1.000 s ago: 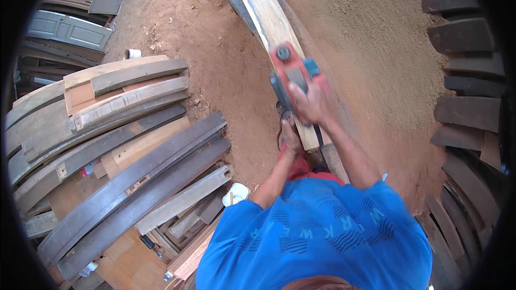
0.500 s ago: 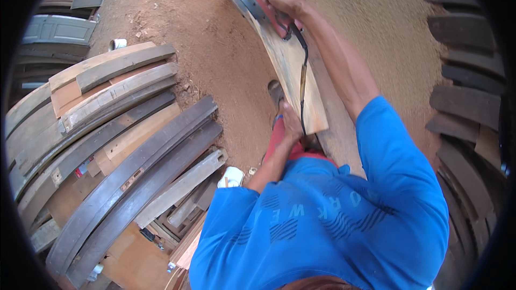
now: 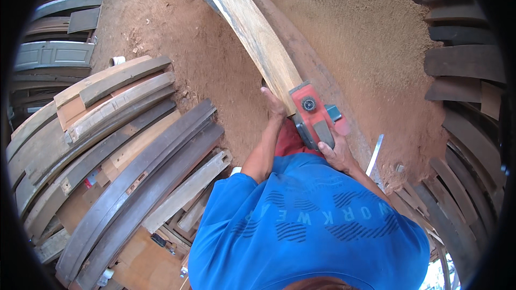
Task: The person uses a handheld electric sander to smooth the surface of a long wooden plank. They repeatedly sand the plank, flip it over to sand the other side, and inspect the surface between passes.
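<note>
My right hand (image 3: pixel 337 153) is wrapped round the rear handle of a red and grey electric planer (image 3: pixel 314 108). The planer sits at the near end of a long pale wooden board (image 3: pixel 252 32), close to my body. My left hand (image 3: pixel 274 104) lies along the board's left edge near that same end, its fingers stretched out. Whether its palm presses on the wood is hard to see. Grey-blue streaks run along the board's left side, and its far end runs out of the picture at the top.
A darker plank (image 3: pixel 317 59) lies beneath and right of the board. Stacked old timbers (image 3: pixel 137 145) fill the left side, and more dark boards (image 3: pixel 465 59) line the right. Sawdust (image 3: pixel 349 16) covers the ground beyond. A thin light strip (image 3: pixel 375 153) lies right of my right hand.
My right hand has drawn the planer from the board's far part back to its near end, toward my body. My left hand remains beside the board's near end.
</note>
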Tool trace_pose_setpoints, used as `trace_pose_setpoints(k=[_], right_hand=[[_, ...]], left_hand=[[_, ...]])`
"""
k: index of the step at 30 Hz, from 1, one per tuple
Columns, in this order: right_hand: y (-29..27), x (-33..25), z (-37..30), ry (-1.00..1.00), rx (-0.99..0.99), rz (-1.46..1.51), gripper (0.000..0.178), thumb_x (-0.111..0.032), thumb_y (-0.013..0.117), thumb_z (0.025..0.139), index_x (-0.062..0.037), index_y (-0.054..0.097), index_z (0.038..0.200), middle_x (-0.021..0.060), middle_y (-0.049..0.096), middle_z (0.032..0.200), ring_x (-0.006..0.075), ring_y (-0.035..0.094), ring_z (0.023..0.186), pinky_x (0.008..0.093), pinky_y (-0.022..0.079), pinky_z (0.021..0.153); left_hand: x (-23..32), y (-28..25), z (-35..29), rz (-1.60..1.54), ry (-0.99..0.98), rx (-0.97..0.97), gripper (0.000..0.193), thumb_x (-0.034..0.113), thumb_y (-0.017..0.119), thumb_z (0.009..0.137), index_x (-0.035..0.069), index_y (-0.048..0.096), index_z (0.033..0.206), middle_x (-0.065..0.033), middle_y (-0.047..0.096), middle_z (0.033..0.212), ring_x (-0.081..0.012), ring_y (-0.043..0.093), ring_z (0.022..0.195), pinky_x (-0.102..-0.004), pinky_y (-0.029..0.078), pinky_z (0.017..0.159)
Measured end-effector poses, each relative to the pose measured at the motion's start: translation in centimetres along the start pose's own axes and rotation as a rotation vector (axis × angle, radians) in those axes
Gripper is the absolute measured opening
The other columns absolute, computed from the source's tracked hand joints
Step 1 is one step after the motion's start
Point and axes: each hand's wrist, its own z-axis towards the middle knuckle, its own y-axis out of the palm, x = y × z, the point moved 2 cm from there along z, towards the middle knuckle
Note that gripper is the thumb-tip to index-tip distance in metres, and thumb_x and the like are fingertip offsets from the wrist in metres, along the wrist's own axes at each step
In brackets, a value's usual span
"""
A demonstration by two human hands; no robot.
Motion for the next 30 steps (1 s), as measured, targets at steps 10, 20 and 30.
trace_pose_setpoints(k=[10, 20, 30], right_hand=[[1.4, -9.4, 19.9, 0.002, 0.075, -0.033, 0.086, -0.057, 0.062, 0.094, 0.0077, 0.045, 0.148, 0.0331, 0.069, 0.095, 0.0441, 0.071, 0.090, 0.0491, 0.054, 0.084], [2.0, -23.6, 46.1, -0.081, 0.050, -0.199, 0.066, -0.067, 0.047, 0.098, -0.0061, 0.071, 0.093, 0.0079, 0.064, 0.071, 0.0166, 0.065, 0.068, 0.0406, 0.049, 0.059], [1.6, -24.5, 55.6, -0.120, 0.117, -0.080, 0.071, -0.077, 0.060, 0.088, -0.0077, 0.071, 0.075, 0.0044, 0.069, 0.072, 0.0155, 0.065, 0.067, 0.0327, 0.052, 0.064]], left_hand=[[-4.0, -3.0, 0.7, 0.202, -0.048, -0.035, 0.083, 0.061, 0.011, 0.108, -0.002, 0.054, 0.141, -0.0200, 0.064, 0.133, -0.0334, 0.060, 0.123, -0.0430, 0.045, 0.108], [-3.3, -3.1, -1.5, 0.682, -0.202, 0.060, 0.076, 0.051, 0.014, 0.111, -0.009, 0.056, 0.129, -0.0338, 0.066, 0.118, -0.0509, 0.060, 0.116, -0.0528, 0.044, 0.101], [-2.3, -1.8, -1.4, 0.646, 0.164, 0.041, 0.080, 0.055, 0.011, 0.110, -0.009, 0.054, 0.132, -0.0289, 0.065, 0.123, -0.0442, 0.060, 0.118, -0.0502, 0.043, 0.105]])
